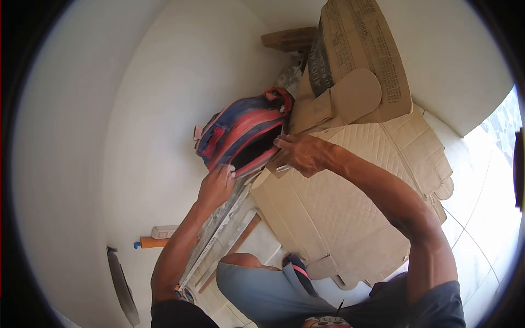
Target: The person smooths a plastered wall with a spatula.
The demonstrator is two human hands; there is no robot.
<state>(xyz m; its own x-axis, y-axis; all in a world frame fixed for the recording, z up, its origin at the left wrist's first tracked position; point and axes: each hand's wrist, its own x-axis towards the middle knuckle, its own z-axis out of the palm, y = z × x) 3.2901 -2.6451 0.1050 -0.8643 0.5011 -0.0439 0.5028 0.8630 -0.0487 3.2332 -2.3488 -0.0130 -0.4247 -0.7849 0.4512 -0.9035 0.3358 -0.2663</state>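
A red and dark blue backpack leans by the white wall, its main opening gaping toward me and dark inside. With fingers closed, my left hand pinches the near-left edge of that opening. My right hand is closed on the right edge, thumb toward the bag. Just below its fingers shows a small shiny strip, too small to name. What lies inside the bag cannot be made out.
Flattened cardboard covers the floor at right, and a printed cardboard sheet stands behind it. Long metal and wooden strips run beside my leg. An orange object with a pale box lies at left.
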